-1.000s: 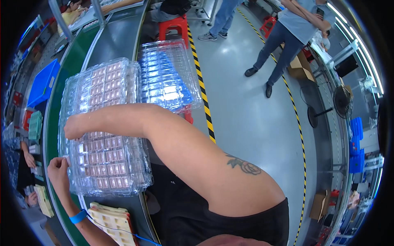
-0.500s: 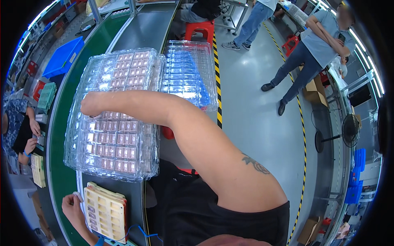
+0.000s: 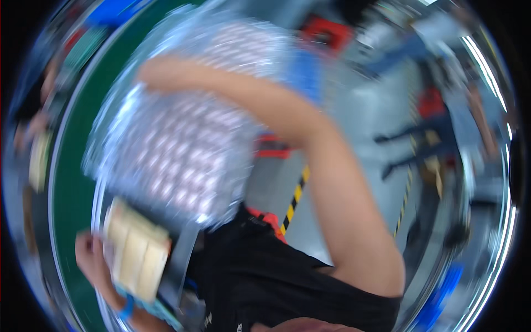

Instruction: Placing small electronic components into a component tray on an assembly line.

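Motion smears the view. My right arm reaches across a stack of clear plastic trays [image 3: 182,149] filled with rows of small pinkish-brown pieces. Over the stack's far left part, my right hand [image 3: 157,73] is closed, its fingertips hidden; anything in them cannot be made out. Below the stack lies a cream compartmented fixture [image 3: 138,249], its compartments blurred. My left hand [image 3: 90,250], with a blue band [image 3: 127,307] at its wrist, is beside the fixture's left edge. Its fingers are curled together, and what they may pinch is too blurred to name.
A green belt [image 3: 74,193] runs along the left. Across it are a person's hands [image 3: 36,124] and another cream fixture [image 3: 40,160]. Red stools [image 3: 326,36] stand beyond the trays. People stand on the grey floor [image 3: 354,133] at right, near black-and-yellow tape [image 3: 296,200].
The whole view has swung and become blurred, with the trays now higher and farther right in it. My right hand stays over the trays, my left beside the cream fixture.
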`<state>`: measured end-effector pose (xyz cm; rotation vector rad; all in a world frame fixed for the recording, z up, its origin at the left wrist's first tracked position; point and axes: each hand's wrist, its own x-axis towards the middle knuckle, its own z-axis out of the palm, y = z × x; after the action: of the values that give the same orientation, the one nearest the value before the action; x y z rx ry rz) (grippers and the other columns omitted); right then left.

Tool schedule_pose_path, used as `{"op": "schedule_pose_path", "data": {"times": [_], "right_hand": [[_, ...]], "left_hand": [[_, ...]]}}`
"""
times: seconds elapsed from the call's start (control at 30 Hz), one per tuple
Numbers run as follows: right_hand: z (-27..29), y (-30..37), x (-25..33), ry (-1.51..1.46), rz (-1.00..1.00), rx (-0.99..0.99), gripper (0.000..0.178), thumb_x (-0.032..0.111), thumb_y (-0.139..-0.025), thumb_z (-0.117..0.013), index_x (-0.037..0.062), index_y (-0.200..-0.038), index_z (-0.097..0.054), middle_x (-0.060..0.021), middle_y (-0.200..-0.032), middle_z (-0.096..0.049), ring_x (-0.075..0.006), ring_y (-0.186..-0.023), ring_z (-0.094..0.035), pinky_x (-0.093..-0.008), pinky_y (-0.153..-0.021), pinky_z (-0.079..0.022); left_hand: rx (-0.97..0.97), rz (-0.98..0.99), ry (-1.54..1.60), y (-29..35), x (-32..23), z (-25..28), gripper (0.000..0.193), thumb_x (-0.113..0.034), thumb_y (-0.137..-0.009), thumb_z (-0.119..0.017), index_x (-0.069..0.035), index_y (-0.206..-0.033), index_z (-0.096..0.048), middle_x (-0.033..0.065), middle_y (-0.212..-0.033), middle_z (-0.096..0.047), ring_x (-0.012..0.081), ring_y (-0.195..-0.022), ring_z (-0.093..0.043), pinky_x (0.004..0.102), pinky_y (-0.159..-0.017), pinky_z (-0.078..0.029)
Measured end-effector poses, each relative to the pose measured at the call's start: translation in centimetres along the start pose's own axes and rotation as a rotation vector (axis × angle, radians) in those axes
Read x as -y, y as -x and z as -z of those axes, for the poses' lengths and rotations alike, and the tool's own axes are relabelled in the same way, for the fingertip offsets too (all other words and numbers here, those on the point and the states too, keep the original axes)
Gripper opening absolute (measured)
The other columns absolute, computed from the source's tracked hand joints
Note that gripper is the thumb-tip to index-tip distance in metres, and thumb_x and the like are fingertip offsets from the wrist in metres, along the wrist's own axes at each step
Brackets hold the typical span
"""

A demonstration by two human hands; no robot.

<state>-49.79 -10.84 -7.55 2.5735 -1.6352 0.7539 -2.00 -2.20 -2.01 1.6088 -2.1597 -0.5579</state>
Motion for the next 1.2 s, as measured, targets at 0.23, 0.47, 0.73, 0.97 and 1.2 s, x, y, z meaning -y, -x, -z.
{"op": "schedule_pose_path", "data": {"times": [0.23,0.47,0.73,0.97,1.2], "right_hand": [[9.2,0.9,8.8,0.099,0.093,0.147,0.014,0.008,-0.090,-0.064,0.0027,-0.098,-0.074,-0.0142,-0.092,-0.073,-0.0371,-0.089,-0.069,-0.0462,-0.080,-0.055],[1.2,-3.6,19.6,0.017,0.624,0.258,0.008,0.009,-0.085,-0.069,0.0053,-0.090,-0.073,-0.0131,-0.088,-0.072,-0.0315,-0.094,-0.071,-0.0423,-0.082,-0.057],[-4.2,-6.7,24.9,0.125,0.870,0.298,0.002,0.008,-0.085,-0.068,0.0066,-0.087,-0.069,-0.0089,-0.084,-0.068,-0.0277,-0.092,-0.069,-0.0395,-0.084,-0.054],[-3.8,-6.7,25.2,0.161,0.892,0.384,0.014,0.007,-0.088,-0.065,0.0097,-0.101,-0.060,-0.0079,-0.090,-0.068,-0.0282,-0.094,-0.068,-0.0409,-0.085,-0.053],[-3.3,-6.1,24.9,0.172,0.998,0.415,0.016,0.007,-0.088,-0.063,0.0133,-0.102,-0.058,-0.0032,-0.099,-0.066,-0.0243,-0.105,-0.063,-0.0394,-0.092,-0.052]], "left_hand": [[-0.183,0.043,-0.091,0.9,-4.5,-0.3,0.018,-0.015,-0.086,-0.072,0.002,-0.092,-0.074,0.0121,-0.086,-0.069,0.0220,-0.077,-0.063,0.0336,-0.071,-0.050],[-0.319,0.219,-0.100,6.1,-3.3,1.4,0.018,-0.019,-0.083,-0.074,-0.001,-0.082,-0.074,0.0125,-0.081,-0.070,0.0286,-0.082,-0.063,0.0415,-0.074,-0.049],[-0.381,0.243,-0.110,12.8,-0.3,0.6,0.014,-0.015,-0.084,-0.074,-0.003,-0.077,-0.073,0.0086,-0.077,-0.066,0.0266,-0.078,-0.059,0.0415,-0.071,-0.047],[-0.389,0.283,-0.047,14.5,0.7,0.0,0.013,-0.014,-0.084,-0.074,-0.003,-0.078,-0.073,0.0082,-0.077,-0.065,0.0266,-0.077,-0.058,0.0411,-0.069,-0.046],[-0.464,0.180,-0.091,12.7,0.3,-1.5,0.016,-0.014,-0.081,-0.076,-0.003,-0.072,-0.069,0.0092,-0.075,-0.063,0.0289,-0.076,-0.057,0.0409,-0.068,-0.046]]}}
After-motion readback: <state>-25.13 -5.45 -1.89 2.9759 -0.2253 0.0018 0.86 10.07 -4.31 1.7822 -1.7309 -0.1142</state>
